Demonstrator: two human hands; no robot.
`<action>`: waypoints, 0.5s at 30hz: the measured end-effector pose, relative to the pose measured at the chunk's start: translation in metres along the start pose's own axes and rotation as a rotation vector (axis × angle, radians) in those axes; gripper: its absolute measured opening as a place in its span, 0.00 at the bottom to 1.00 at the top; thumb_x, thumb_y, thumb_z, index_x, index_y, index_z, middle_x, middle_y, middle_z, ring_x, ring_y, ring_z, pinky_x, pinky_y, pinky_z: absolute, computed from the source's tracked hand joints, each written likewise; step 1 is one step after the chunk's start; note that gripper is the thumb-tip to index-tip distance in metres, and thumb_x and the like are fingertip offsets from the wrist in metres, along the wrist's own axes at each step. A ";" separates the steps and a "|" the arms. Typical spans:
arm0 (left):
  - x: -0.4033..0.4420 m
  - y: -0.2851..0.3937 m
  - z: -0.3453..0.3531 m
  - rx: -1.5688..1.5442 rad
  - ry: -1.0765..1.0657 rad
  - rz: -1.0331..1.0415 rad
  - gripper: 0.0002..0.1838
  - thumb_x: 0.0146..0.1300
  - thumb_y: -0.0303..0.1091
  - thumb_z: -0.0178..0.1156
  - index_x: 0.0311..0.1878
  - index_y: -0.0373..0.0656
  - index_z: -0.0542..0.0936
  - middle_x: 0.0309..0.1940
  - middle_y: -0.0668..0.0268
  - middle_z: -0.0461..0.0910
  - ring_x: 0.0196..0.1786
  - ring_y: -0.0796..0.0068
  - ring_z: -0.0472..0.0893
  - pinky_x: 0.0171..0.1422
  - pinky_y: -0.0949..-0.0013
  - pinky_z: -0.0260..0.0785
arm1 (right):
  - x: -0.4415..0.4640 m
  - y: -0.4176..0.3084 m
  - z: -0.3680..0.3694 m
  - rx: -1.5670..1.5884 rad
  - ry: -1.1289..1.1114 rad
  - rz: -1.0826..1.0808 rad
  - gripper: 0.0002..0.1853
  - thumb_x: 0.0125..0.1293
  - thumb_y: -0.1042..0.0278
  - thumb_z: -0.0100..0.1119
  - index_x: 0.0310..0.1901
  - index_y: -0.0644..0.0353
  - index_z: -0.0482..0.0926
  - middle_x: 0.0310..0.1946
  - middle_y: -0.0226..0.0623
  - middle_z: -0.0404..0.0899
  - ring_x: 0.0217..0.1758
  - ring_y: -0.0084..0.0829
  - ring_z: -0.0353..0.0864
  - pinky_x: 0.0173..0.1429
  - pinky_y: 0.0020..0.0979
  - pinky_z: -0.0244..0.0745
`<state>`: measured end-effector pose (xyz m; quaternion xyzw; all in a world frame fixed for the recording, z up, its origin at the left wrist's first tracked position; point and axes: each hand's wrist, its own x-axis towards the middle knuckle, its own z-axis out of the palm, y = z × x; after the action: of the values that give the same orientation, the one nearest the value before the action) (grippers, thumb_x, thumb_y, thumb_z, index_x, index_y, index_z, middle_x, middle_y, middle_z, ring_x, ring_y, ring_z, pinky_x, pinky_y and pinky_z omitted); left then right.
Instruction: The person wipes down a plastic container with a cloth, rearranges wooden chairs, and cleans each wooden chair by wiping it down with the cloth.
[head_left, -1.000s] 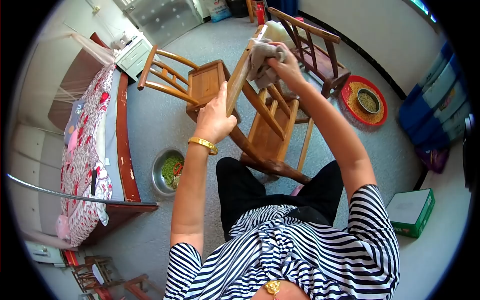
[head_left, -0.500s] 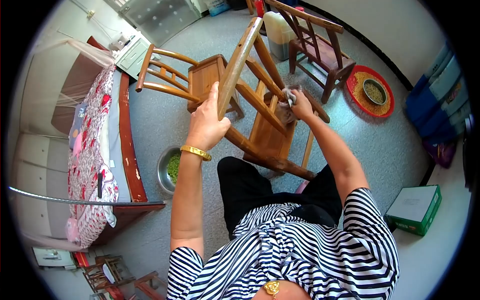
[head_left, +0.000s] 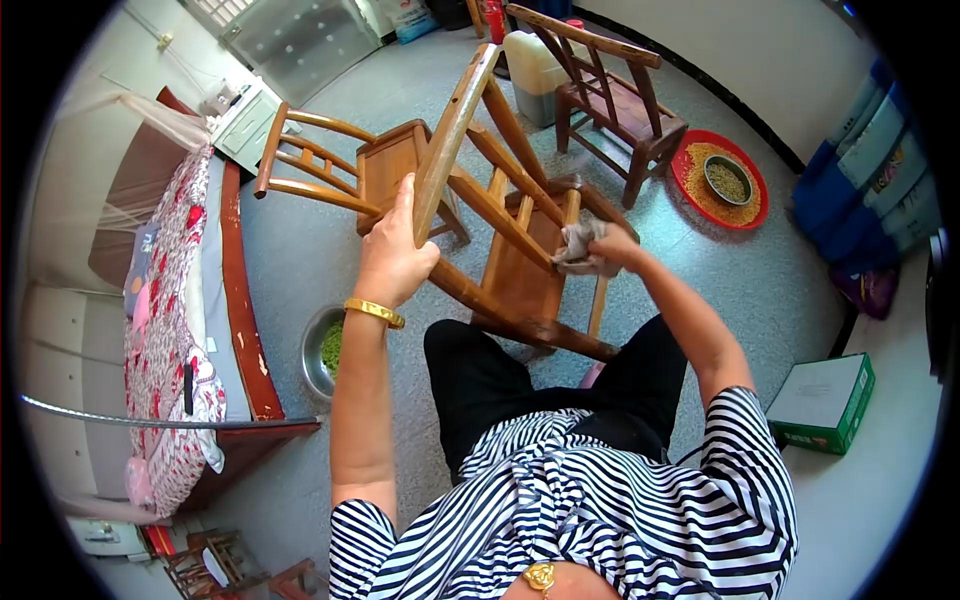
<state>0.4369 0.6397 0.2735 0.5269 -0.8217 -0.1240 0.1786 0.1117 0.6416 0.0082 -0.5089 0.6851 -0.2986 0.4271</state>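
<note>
A wooden chair stands tilted between my knees, its slatted back raised toward me. Around the near end of its long top rail, my left hand is closed, index finger stretched along the wood; a gold bangle circles that wrist. My right hand is closed on a greyish cloth, which presses against the bars of the chair's back. Part of the seat is hidden behind those bars.
A second wooden chair stands just beyond, a darker chair to the far right. Nearby are a plastic jug, a red tray of grain, a metal bowl of greens, a green box and a bed.
My right hand has slid the cloth down along the chair's back bars, toward me. My left hand keeps its hold on the rail. The whole view has shifted slightly.
</note>
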 end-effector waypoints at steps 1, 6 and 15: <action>0.000 0.001 -0.001 0.001 -0.012 -0.009 0.42 0.43 0.30 0.54 0.66 0.46 0.53 0.35 0.45 0.76 0.38 0.50 0.78 0.46 0.59 0.68 | -0.009 -0.021 -0.015 0.180 0.146 -0.149 0.16 0.44 0.69 0.58 0.39 0.61 0.77 0.33 0.39 0.79 0.39 0.31 0.78 0.44 0.30 0.71; -0.008 0.024 -0.004 0.040 -0.021 -0.010 0.42 0.43 0.30 0.54 0.66 0.45 0.53 0.38 0.43 0.75 0.39 0.49 0.77 0.46 0.59 0.68 | 0.043 -0.063 -0.064 -0.082 0.501 -0.260 0.22 0.44 0.66 0.56 0.46 0.55 0.72 0.36 0.47 0.78 0.43 0.48 0.76 0.47 0.38 0.69; -0.014 0.041 0.001 0.014 -0.012 -0.008 0.41 0.45 0.28 0.54 0.66 0.44 0.52 0.44 0.45 0.74 0.45 0.47 0.76 0.51 0.57 0.68 | 0.093 -0.056 0.000 -0.854 0.359 -0.148 0.19 0.51 0.67 0.51 0.47 0.49 0.75 0.46 0.38 0.74 0.53 0.46 0.69 0.52 0.38 0.67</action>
<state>0.4078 0.6689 0.2862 0.5306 -0.8215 -0.1220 0.1695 0.1253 0.5362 0.0295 -0.6270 0.7715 -0.1030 0.0317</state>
